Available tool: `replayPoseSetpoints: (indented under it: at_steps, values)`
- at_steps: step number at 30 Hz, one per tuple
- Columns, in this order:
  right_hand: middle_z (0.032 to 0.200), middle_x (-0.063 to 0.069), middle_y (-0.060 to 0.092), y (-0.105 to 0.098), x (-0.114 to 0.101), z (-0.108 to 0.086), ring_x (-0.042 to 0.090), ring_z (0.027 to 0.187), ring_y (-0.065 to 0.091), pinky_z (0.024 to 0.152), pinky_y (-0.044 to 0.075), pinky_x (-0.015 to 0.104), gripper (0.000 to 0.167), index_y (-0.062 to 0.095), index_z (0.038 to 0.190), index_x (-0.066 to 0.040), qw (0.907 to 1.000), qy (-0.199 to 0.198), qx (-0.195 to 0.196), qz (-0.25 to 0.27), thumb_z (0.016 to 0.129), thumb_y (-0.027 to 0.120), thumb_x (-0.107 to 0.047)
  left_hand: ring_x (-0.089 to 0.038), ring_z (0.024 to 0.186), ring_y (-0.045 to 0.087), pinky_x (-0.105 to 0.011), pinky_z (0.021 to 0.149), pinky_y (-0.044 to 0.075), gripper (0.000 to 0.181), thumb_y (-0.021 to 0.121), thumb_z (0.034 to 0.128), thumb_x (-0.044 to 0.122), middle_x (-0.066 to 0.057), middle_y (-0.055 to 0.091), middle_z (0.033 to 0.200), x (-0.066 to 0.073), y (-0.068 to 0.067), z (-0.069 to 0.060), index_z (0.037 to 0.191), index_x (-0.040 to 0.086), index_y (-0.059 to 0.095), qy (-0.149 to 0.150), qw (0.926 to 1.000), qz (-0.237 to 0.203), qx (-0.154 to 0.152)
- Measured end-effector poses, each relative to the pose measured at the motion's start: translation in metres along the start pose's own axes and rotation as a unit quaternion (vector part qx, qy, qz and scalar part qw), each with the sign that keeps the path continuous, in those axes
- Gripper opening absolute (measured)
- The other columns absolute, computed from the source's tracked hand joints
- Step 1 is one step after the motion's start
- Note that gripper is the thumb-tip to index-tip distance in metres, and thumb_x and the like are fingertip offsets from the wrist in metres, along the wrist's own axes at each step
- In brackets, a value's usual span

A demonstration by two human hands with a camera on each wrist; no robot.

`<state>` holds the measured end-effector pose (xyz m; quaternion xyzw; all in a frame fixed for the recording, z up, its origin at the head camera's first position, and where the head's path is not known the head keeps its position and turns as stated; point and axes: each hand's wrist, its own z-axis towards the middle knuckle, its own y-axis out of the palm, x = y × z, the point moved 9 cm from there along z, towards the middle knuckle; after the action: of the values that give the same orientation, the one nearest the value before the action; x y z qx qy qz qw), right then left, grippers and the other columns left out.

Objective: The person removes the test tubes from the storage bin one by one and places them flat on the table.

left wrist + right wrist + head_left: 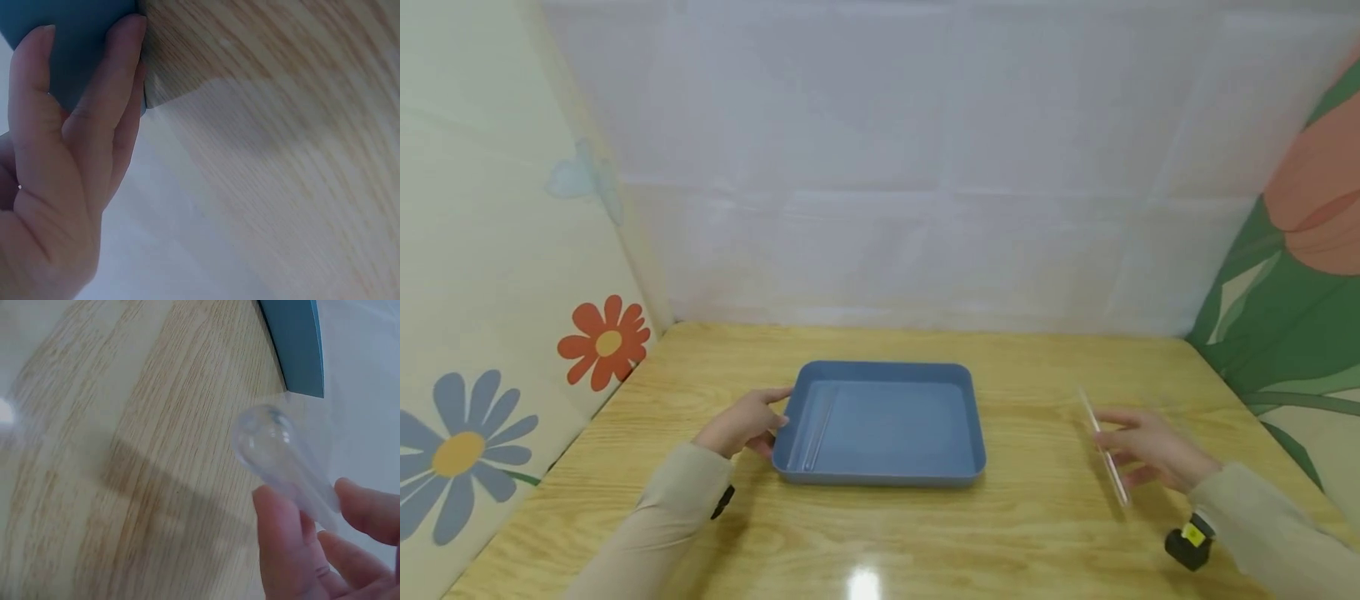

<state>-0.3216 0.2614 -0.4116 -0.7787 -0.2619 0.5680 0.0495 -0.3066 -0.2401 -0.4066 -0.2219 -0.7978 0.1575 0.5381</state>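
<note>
From the head view we see the right hand (1161, 450) pinching a clear, slender, see-through tube (269, 447) between its fingertips, the tube tilted and held well apart to the right of a shallow blue rectangular tray (895, 425) with rounded corners. There it shows as little more than a pale streak; the right wrist view gives us its rounded end, pointing away from the fingers, with a corner of the tray near it. At the tray's left edge the left hand (745, 423) rests with its fingers mostly straight, and the left wrist view shows us fingers lying against the tray's outer wall. Only the head view lets us look inside, where another clear, slender rod (822, 429) lies slantwise near the left wall. We cannot tell whether more than one lies there. The tray sits on a yellowish wood-grain tabletop (1030, 525), in front of a creased white sheet (880, 167)
</note>
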Motion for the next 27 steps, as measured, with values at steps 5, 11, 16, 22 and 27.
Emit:
replayPoseSetpoints:
  at_steps: [5, 11, 16, 22, 27]
  values:
    - [0.109, 0.017, 0.062, -0.007, 0.005, -0.001, 0.022, 0.085, 0.063, 0.065, 0.056, 0.041, 0.065, 0.024, 0.146, 0.012, 0.9999, 0.001, 0.012, -0.008, 0.098, 0.057, -0.015, -0.023, 0.063, 0.066, -0.029, 0.048, 0.053, 0.058, 0.049, 0.0971, -0.005, -0.024, 0.064, 0.104, 0.0, 0.0, 0.003, 0.151, 0.0, 0.028, -0.008, 0.9999, 0.004, 0.005]
    - [0.105, 0.013, 0.064, -0.011, 0.009, -0.004, 0.021, 0.082, 0.064, 0.064, 0.057, 0.04, 0.065, 0.025, 0.145, 0.014, 0.9997, 0.007, 0.02, -0.011, 0.097, 0.058, -0.015, -0.024, 0.066, 0.067, -0.029, 0.048, 0.053, 0.059, 0.049, 0.0968, -0.006, -0.028, 0.063, 0.105, 0.001, 0.0, 0.002, 0.151, -0.002, 0.026, 0.004, 1.0, -0.001, 0.001]
    - [0.106, 0.014, 0.064, -0.014, 0.011, -0.004, 0.021, 0.083, 0.064, 0.065, 0.057, 0.041, 0.064, 0.024, 0.144, 0.015, 0.9996, 0.006, 0.021, -0.015, 0.098, 0.057, -0.013, -0.025, 0.065, 0.067, -0.029, 0.047, 0.053, 0.059, 0.049, 0.0965, -0.006, -0.028, 0.064, 0.103, 0.001, 0.0, 0.001, 0.151, -0.002, 0.026, 0.005, 1.0, -0.002, 0.001]
    - [0.108, 0.018, 0.062, -0.017, 0.016, -0.002, 0.02, 0.083, 0.064, 0.066, 0.057, 0.041, 0.064, 0.023, 0.144, 0.015, 0.9994, 0.011, 0.024, -0.02, 0.098, 0.056, -0.014, -0.026, 0.066, 0.067, -0.029, 0.048, 0.054, 0.06, 0.05, 0.0967, -0.006, -0.028, 0.064, 0.102, 0.0, -0.001, 0.002, 0.151, -0.002, 0.025, 0.003, 1.0, -0.001, 0.001]
    - [0.104, 0.013, 0.064, -0.022, 0.019, -0.002, 0.02, 0.081, 0.063, 0.065, 0.056, 0.04, 0.063, 0.023, 0.144, 0.014, 0.9991, 0.015, 0.033, -0.022, 0.098, 0.056, -0.014, -0.026, 0.068, 0.067, -0.028, 0.048, 0.054, 0.059, 0.049, 0.0971, -0.005, -0.028, 0.064, 0.103, 0.001, 0.001, 0.0, 0.151, -0.003, 0.025, 0.009, 1.0, -0.003, -0.002]
